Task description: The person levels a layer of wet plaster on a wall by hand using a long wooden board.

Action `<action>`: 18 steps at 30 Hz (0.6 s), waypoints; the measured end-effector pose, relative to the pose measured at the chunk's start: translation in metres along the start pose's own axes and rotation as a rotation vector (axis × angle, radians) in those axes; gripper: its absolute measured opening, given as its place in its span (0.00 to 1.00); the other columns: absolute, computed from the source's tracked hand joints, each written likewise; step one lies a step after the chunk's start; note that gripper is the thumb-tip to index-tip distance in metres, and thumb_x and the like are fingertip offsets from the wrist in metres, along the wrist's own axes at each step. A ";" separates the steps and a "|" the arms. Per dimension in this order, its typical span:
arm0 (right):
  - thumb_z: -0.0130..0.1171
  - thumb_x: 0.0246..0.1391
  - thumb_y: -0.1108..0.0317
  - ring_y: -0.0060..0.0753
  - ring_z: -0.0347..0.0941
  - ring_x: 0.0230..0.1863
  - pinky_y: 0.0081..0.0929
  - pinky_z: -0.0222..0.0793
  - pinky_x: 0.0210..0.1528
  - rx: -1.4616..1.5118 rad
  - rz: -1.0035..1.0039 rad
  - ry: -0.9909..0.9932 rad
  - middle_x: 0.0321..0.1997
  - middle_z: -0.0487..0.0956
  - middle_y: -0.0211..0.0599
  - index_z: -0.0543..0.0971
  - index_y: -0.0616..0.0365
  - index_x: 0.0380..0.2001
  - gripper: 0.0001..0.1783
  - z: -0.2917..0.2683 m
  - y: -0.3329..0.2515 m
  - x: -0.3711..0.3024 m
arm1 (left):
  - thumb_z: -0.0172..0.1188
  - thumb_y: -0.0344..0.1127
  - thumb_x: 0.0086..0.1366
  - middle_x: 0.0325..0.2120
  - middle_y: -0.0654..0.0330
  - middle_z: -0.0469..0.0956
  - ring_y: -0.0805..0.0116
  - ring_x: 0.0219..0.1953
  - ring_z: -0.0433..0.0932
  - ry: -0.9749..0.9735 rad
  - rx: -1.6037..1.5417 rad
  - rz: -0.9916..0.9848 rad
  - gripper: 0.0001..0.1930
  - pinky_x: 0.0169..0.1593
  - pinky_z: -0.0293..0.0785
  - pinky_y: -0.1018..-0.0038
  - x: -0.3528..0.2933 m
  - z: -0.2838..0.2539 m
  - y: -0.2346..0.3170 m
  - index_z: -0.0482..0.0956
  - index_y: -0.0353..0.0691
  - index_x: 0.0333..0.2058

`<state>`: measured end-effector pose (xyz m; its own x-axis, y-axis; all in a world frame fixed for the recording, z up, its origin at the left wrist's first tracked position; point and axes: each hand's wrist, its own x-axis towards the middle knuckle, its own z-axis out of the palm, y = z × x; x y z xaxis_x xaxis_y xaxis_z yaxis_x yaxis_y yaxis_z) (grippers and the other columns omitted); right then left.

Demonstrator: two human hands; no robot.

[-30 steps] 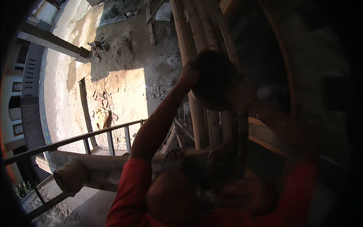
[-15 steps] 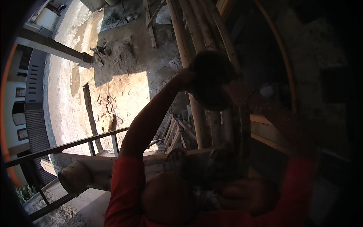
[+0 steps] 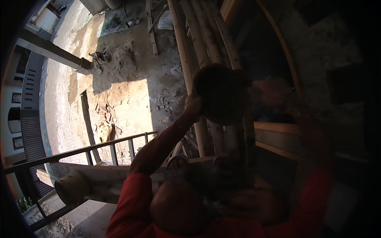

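A dark round bucket [image 3: 220,95] is in front of me, above several long poles, its inside too dark to make out. My left hand [image 3: 193,105] grips its left edge with closed fingers. My right hand [image 3: 273,90] is in deep shadow to the right of the bucket, seemingly apart from it. Its fingers are smeared and dim, so their shape is hidden. Both forearms reach forward from red sleeves.
Long wooden poles [image 3: 201,35] run away from me. A dirty cylindrical container [image 3: 72,188] stands at the left by a plank and a metal railing [image 3: 91,148]. Below lie sunlit ground with rubble [image 3: 106,115] and a sand heap [image 3: 119,59]. An orange-brown frame [image 3: 278,128] is at right.
The bucket has come lower and nearer to me, with my left hand still on its edge. My right hand has moved right, away from the bucket. The view has shifted slightly.
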<state>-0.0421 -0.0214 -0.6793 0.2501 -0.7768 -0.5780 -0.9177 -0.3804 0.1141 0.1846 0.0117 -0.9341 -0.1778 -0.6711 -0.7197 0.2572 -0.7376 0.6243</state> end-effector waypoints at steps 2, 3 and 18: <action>0.55 0.44 0.66 0.49 0.77 0.40 0.44 0.72 0.46 0.035 0.035 -0.007 0.37 0.80 0.48 0.77 0.54 0.37 0.14 -0.006 0.007 -0.010 | 0.52 0.23 0.55 0.36 0.54 0.77 0.62 0.33 0.81 -0.048 -0.124 0.180 0.20 0.33 0.80 0.71 -0.020 0.026 -0.005 0.70 0.31 0.49; 0.55 0.44 0.67 0.50 0.77 0.40 0.44 0.72 0.46 0.051 0.044 -0.010 0.36 0.80 0.48 0.77 0.54 0.37 0.14 -0.009 0.008 -0.011 | 0.52 0.22 0.55 0.36 0.54 0.77 0.62 0.34 0.80 -0.094 -0.182 0.213 0.20 0.34 0.80 0.70 -0.020 0.031 -0.011 0.70 0.31 0.49; 0.51 0.50 0.68 0.52 0.77 0.40 0.44 0.74 0.45 -0.125 -0.052 0.012 0.35 0.79 0.51 0.76 0.53 0.41 0.13 0.149 0.000 0.042 | 0.58 0.33 0.54 0.39 0.50 0.77 0.60 0.38 0.80 0.002 0.052 0.162 0.24 0.42 0.79 0.68 0.025 0.014 -0.074 0.70 0.31 0.50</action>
<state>-0.0775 0.0203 -0.8241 0.3007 -0.7603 -0.5758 -0.8580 -0.4793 0.1847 0.1472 0.0485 -0.9944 -0.1367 -0.7813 -0.6091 0.2324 -0.6230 0.7469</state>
